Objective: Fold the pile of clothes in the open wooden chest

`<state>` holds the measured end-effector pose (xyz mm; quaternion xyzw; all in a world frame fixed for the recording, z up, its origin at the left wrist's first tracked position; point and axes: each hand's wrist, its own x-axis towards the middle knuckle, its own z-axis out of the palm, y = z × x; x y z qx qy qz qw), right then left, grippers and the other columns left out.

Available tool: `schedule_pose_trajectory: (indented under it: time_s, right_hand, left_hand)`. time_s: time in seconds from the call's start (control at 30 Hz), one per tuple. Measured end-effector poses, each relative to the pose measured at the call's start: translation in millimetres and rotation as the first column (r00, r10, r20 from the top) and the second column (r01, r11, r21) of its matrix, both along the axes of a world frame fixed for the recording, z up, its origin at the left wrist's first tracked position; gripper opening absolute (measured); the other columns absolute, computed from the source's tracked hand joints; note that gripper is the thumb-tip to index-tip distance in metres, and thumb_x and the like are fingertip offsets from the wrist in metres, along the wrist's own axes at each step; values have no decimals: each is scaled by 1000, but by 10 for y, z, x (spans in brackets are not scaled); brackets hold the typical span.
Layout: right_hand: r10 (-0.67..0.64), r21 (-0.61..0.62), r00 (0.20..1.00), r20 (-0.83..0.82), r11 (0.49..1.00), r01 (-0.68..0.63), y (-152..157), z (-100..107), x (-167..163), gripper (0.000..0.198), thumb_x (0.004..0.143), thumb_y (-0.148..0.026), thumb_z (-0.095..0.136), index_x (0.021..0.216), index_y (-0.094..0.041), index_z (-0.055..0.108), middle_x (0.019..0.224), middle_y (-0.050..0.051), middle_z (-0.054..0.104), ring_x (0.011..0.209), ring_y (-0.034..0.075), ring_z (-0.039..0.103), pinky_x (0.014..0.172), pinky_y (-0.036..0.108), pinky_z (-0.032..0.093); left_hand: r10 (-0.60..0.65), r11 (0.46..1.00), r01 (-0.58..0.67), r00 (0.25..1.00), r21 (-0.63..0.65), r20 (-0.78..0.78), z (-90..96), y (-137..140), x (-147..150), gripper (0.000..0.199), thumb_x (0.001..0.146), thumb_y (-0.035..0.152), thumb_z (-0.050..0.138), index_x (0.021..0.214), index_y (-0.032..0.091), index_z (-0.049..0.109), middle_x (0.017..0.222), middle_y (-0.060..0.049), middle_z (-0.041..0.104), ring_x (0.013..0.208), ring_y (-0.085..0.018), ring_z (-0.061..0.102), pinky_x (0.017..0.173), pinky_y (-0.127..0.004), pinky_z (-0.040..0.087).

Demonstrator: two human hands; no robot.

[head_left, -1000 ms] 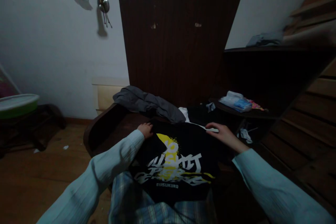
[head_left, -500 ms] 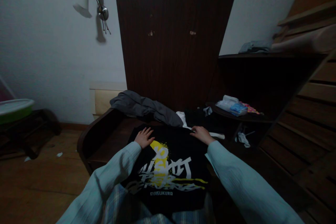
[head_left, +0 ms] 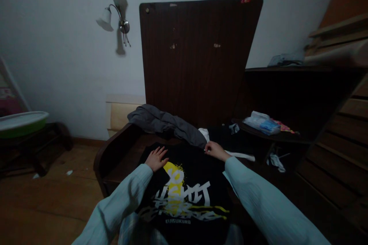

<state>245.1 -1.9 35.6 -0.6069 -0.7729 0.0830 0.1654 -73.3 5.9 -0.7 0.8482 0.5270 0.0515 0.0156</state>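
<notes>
A black T-shirt (head_left: 198, 178) with a yellow and white print lies spread out in front of me, its lower end reaching my lap. My left hand (head_left: 156, 159) rests flat on its upper left part, fingers stretched and apart. At the upper right edge, my right hand (head_left: 216, 151) has its fingers drawn together in a pinch on the black cloth; the fingertips are partly hidden. Just beyond the shirt lies a crumpled grey garment (head_left: 169, 122). A piece of white cloth (head_left: 204, 134) shows between that garment and my right hand.
The dark wooden seat (head_left: 120, 160) has a curved arm on its left. A tall brown board (head_left: 198, 61) stands behind it. To the right, a corner shelf (head_left: 273, 138) bears plastic packets (head_left: 262, 123). A green basin (head_left: 25, 126) sits on a stool at the far left.
My right hand has shifted slightly left along the shirt's upper edge, and its fingers have curled into a pinch. My left hand stays flat on the shirt. The whole view has tilted up slightly.
</notes>
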Motion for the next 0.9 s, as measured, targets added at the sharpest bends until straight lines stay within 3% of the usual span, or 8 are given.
schedule_pose_trajectory:
  time_s: [0.13, 0.2, 0.37, 0.47, 0.6, 0.73, 0.9]
  right_hand:
    - [-35, -76, 970, -239, 997, 17, -30, 14, 83, 14, 75, -24, 49, 84, -15, 54, 73, 1, 59, 67, 12, 55, 62, 23, 42]
    - [-63, -143, 952, -299, 989, 21, -65, 33, 143, 19, 73, -26, 52, 88, -15, 52, 71, 0, 58, 65, 11, 54, 61, 23, 42]
    - [-81, -190, 997, -12, 979, 77, -161, 41, 300, 11, 63, -23, 61, 69, -16, 55, 61, -1, 55, 60, 13, 52, 56, 23, 38]
    - [-87, -235, 994, 70, 967, 102, -237, 12, 427, 14, 59, -26, 63, 57, -17, 52, 59, -1, 54, 59, 14, 51, 55, 23, 37]
    - [-106, -302, 994, 0, 948, 101, -332, -3, 631, 18, 59, -27, 60, 52, -18, 47, 54, -3, 49, 56, 12, 47, 53, 23, 35]
    - [-80, -389, 982, -172, 921, 7, -364, -6, 812, 19, 58, -28, 56, 53, -18, 41, 50, -6, 42, 52, 9, 41, 51, 21, 33]
    - [-90, -323, 955, -281, 946, -5, -321, 22, 867, 20, 58, -30, 56, 55, -19, 40, 50, -7, 39, 50, 8, 38, 49, 21, 31]
  left_hand:
    - [0, 1000, 0, 1000, -15, 4, 3, -2, -6, 54, 82, 48, 28, 130, 22, 33, 139, -5, 27, 127, -24, 21, 99, -41, 24]
    - [4, 1000, -4, 1000, -19, 7, 7, -5, -5, 54, 82, 48, 28, 130, 23, 33, 139, -4, 26, 128, -24, 20, 99, -42, 23]
    - [-12, 999, 12, 1000, -36, 6, 20, -9, -3, 55, 82, 48, 28, 130, 22, 32, 139, -5, 26, 128, -24, 20, 100, -41, 22]
    - [-17, 999, 18, 1000, -27, 11, 8, 1, -7, 54, 82, 48, 29, 130, 23, 32, 139, -4, 27, 128, -24, 20, 100, -41, 22]
    - [-9, 1000, 9, 1000, -17, 21, -2, 2, -7, 53, 81, 48, 30, 129, 24, 34, 139, -4, 28, 127, -24, 21, 99, -42, 24]
    - [-13, 1000, 13, 1000, -19, 25, 18, -21, -2, 54, 81, 48, 30, 129, 22, 35, 139, -5, 28, 127, -25, 22, 99, -43, 24]
    - [-15, 1000, 15, 999, -9, 35, 15, -20, -1, 53, 81, 48, 31, 128, 22, 35, 138, -6, 29, 127, -26, 22, 99, -43, 23]
